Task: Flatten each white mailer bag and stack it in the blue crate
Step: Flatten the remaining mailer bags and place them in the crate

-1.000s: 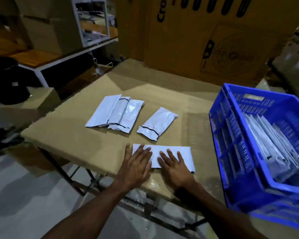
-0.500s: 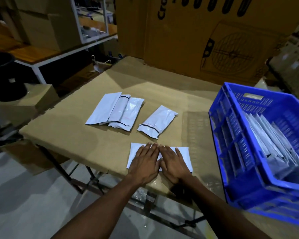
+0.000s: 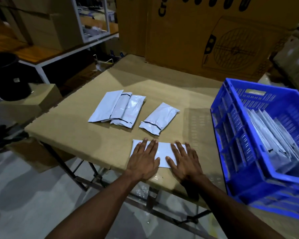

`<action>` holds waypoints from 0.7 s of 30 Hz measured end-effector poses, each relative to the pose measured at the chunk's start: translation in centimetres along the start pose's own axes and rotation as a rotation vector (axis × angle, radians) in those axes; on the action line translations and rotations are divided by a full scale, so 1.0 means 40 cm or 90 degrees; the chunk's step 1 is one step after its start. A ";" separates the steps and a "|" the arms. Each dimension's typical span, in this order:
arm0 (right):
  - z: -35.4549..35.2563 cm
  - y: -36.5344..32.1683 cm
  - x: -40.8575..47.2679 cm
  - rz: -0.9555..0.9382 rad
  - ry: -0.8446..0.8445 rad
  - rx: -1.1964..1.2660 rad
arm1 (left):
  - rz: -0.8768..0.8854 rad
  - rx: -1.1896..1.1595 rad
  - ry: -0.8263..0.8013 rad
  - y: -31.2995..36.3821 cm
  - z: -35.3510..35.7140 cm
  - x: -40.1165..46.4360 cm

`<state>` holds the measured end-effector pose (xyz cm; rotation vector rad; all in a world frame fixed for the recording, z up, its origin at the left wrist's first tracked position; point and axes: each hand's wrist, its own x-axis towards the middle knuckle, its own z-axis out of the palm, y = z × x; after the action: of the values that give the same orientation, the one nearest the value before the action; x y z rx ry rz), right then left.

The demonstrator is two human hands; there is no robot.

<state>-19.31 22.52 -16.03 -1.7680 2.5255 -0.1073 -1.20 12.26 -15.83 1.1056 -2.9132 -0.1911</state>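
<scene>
I see L hand [image 3: 142,161] & R hand [image 3: 185,161] flat, fingers straight, pressing white mailer bag [image 3: 163,152] (blue crate [image 3: 231,128] just beside, on the right).

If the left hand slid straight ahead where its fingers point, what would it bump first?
Probably the puffy bag lying alone just beyond the flat bag that the left hand presses; the exact line is hard to judge.

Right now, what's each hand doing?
Left hand: open, flat on the white mailer bag.
Right hand: open, flat on the same bag.
</scene>
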 end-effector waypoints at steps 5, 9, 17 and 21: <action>-0.013 0.027 0.001 0.005 -0.069 0.050 | -0.050 -0.030 0.001 -0.084 -0.010 -0.034; -0.032 0.015 0.002 0.014 -0.112 0.022 | -0.072 -0.009 -0.010 -0.118 -0.012 -0.050; -0.058 -0.235 0.045 -0.177 -0.045 0.054 | -0.091 0.022 -0.022 -0.111 -0.015 -0.042; -0.011 -0.137 0.029 -0.143 -0.005 0.037 | -0.096 0.030 -0.039 -0.116 -0.011 -0.036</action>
<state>-14.63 19.56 -15.12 -2.0178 2.2846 -0.1821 2.96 9.74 -15.92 1.3522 -2.9016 -0.1613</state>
